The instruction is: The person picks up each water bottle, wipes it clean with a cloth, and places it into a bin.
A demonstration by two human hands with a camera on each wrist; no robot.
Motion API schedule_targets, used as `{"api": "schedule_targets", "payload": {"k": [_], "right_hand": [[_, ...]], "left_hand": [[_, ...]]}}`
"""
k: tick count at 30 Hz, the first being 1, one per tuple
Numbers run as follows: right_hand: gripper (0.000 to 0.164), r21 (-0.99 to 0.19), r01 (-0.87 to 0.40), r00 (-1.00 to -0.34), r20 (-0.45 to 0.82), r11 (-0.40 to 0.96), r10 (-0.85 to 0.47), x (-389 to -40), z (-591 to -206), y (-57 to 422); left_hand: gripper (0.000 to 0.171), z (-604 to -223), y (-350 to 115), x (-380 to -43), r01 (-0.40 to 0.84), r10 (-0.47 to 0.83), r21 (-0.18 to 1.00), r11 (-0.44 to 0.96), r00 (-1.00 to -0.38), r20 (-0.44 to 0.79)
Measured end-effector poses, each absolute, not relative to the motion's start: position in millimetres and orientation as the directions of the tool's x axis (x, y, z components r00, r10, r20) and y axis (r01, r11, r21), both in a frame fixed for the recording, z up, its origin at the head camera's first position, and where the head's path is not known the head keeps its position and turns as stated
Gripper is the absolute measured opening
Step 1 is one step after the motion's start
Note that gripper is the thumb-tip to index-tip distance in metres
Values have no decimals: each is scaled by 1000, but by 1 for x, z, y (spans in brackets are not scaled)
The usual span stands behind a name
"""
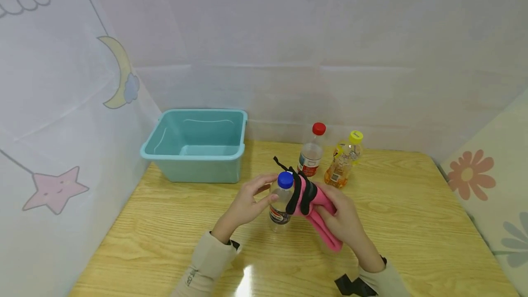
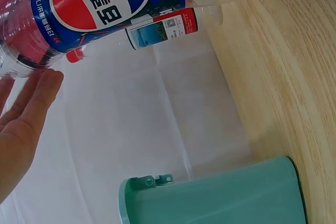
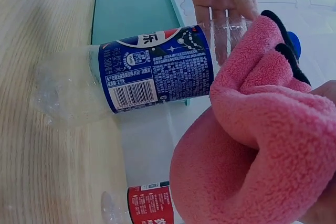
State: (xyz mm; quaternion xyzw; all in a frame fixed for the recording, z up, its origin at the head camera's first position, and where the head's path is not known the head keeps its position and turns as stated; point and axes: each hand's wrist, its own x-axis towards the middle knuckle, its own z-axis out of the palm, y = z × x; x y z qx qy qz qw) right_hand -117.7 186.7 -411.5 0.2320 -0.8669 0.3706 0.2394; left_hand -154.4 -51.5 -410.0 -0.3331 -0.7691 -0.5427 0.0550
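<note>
Blue-capped bottle [image 1: 281, 206] is held by the left hand [image 1: 247, 201]; right hand [image 1: 344, 218] clutches pink cloth [image 3: 273, 119].

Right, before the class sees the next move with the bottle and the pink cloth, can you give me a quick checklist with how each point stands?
1. Blue cap on the bottle: ok, in place.
2. Bottle standing upright: ok.
3. Left hand at the bottle's neck: ok, though how firmly it holds, cannot tell.
4. Pink cloth in the right hand: ok, gripped and bunched.
5. Cloth clear of the bottle: not ok, it lies against the neck.
6. Red-capped bottle and yellow-capped bottle standing with caps on: ok.
</note>
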Motion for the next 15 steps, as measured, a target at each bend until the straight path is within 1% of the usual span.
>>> {"api": "schedule_targets", "payload": {"k": [3,8,15], "right_hand": [[46,-510,-593,-769,588,623,-251,-119,-411,185],[46,-507,-579,-782,566,639,-260,-119,-411,183],[47,-508,-579,-786,555,638,-272,-118,-410,180]], "left_hand": [[38,-409,-52,-154,591,450,784,193,-763,464],[38,-409,-53,-154,627,448,755,194,-741,500],[37,-412,-53,-152,632,440,755,171,-735,516]]}}
